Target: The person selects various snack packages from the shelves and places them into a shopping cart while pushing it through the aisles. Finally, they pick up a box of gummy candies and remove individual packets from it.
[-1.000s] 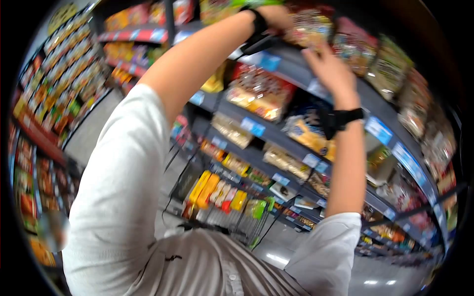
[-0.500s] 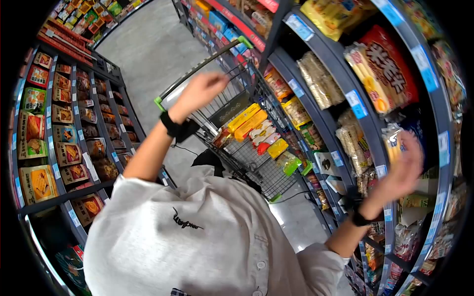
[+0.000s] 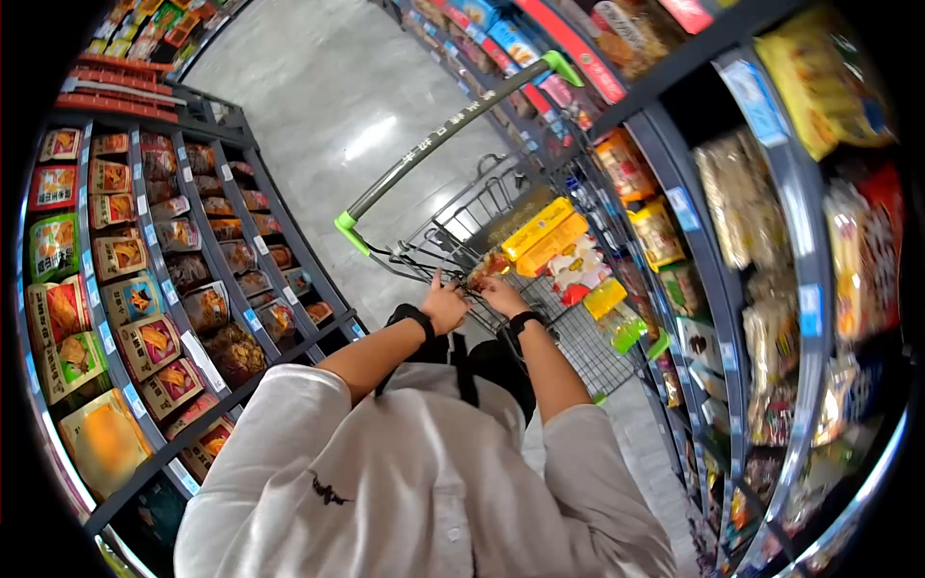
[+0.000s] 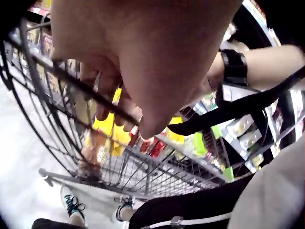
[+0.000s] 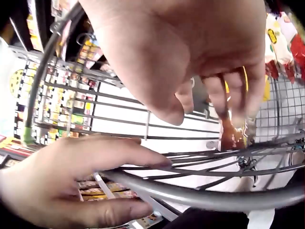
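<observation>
Spreading thumb and fingers at the near edge of a shopping cart (image 5: 205,196): left hand (image 3: 446,308). Right hand (image 3: 502,296): above cart, thumb parted from fingers. Brown packet (image 5: 232,137): inside, near-left corner.

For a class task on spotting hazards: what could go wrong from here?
The left hand and right hand are at the cart, so either might get pinched if it rolls. The black strap in the left wrist view could snag on it. The yellow packs lie loose, so a jolt might shift them.
</observation>
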Demonstrator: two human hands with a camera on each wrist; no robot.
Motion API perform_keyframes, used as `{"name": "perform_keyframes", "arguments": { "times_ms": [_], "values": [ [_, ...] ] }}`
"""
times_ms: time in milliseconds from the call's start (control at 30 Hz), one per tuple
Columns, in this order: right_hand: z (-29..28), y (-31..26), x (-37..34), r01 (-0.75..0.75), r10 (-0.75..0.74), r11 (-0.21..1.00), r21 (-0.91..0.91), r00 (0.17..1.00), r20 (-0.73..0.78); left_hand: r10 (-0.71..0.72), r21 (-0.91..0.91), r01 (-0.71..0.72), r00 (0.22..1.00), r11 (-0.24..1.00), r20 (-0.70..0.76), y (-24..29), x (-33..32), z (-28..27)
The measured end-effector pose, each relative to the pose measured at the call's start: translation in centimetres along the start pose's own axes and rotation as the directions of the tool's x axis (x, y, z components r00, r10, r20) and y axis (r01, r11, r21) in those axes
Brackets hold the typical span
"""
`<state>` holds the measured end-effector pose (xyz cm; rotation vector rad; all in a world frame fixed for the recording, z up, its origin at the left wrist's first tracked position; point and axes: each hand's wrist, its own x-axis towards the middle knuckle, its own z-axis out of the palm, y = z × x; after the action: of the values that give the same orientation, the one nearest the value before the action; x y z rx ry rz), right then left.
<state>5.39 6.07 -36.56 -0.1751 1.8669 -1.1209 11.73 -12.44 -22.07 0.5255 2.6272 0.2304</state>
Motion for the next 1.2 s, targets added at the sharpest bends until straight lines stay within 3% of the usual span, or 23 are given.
{"name": "perform_keyframes", "arguments": {
  "times_ms": [67,133,200,300,400,467,500,533,600,633,733,800,867,933,1000,1067,1133,1167,1200],
  "values": [
    [3.1,5.8,5.7,0.098,-0.109,0.987,0.124,0.991,0.083,-0.025,0.032,0.024,0.998,0.999,0.056,-0.2,0.4,0.8],
    [3.1,4.2,7.2,-0.155,0.152,0.988,-0.002,0.969,0.194,-0.070,0.080,0.068,0.997,0.994,0.030,0.4,0.3,-0.3],
    [3.6,5.2,8.6,-0.316,0.297,0.944,0.093,0.938,0.177,-0.115,0.072,0.114,0.993,0.991,0.005,0.7,0.5,0.3],
    [3.3,7.4,11.3,-0.374,0.350,0.919,0.125,0.920,0.176,-0.088,0.070,0.089,0.996,0.994,-0.021,0.3,0.3,0.7],
    [3.0,8.0,10.4,-0.389,0.363,0.888,0.246,0.920,0.147,-0.097,0.001,0.097,0.995,0.995,0.025,0.2,0.3,0.3],
    [1.8,8.2,9.0,-0.263,0.270,0.962,0.077,0.959,-0.088,-0.097,-0.037,0.099,0.995,0.994,0.036,-0.1,0.5,-0.5],
    [1.4,9.5,8.0,-0.245,0.253,0.966,0.085,0.961,-0.108,-0.105,-0.082,0.114,0.990,0.990,0.099,-0.2,0.5,-1.2],
    [0.3,8.4,5.8,-0.222,0.233,0.971,0.090,0.963,-0.133,-0.106,-0.125,0.126,0.982,0.984,0.155,-0.2,0.6,-2.0],
    [-2.9,4.3,-0.6,-0.198,0.231,0.907,0.372,0.972,-0.044,-0.091,-0.187,0.123,0.980,0.975,0.175,-0.6,0.9,-2.5],
    [-3.7,4.6,-3.1,-0.156,0.222,0.897,0.414,0.968,-0.114,-0.089,-0.269,0.124,0.986,0.955,0.140,-1.0,0.9,-2.5],
    [-6.0,2.9,-13.0,0.052,0.083,0.949,0.311,0.910,-0.407,-0.063,-0.572,0.072,0.997,0.817,0.036,-3.2,1.7,-2.8],
    [-7.6,-1.2,-21.8,0.067,0.099,0.944,0.324,0.878,-0.468,-0.030,-0.636,-0.044,0.994,0.771,-0.106,-4.3,1.4,-4.9],
    [-7.5,-0.9,-29.3,0.049,0.167,0.937,0.345,0.806,-0.568,0.000,-0.661,-0.136,0.980,0.738,-0.201,-5.2,0.5,-8.0],
    [-7.3,-1.5,-36.6,0.150,0.090,0.947,0.283,0.723,-0.685,-0.039,-0.696,-0.114,0.979,0.709,-0.199,-4.8,-1.1,-13.1],
    [-6.7,-5.3,-44.1,0.079,0.292,0.891,0.448,0.656,-0.696,-0.014,-0.617,-0.211,0.941,0.758,-0.338,-4.5,-2.5,-16.7],
    [-4.8,-8.9,-50.5,0.103,0.361,0.867,0.487,0.545,-0.757,-0.053,-0.578,-0.226,0.904,0.784,-0.425,-2.8,-4.1,-21.7],
    [-3.8,-14.0,-55.2,0.112,0.380,0.867,0.485,0.480,-0.791,-0.033,-0.551,-0.297,0.859,0.780,-0.510,-0.8,-5.1,-26.3],
    [-3.7,-15.8,-57.3,0.077,0.316,0.916,0.393,0.464,-0.828,-0.017,-0.550,-0.349,0.834,0.759,-0.552,0.1,-5.1,-27.8],
    [-3.8,-17.7,-58.9,0.039,0.251,0.953,0.299,0.450,-0.857,-0.045,-0.664,-0.350,0.865,0.660,-0.500,1.8,-5.2,-29.9]
  ]
}}
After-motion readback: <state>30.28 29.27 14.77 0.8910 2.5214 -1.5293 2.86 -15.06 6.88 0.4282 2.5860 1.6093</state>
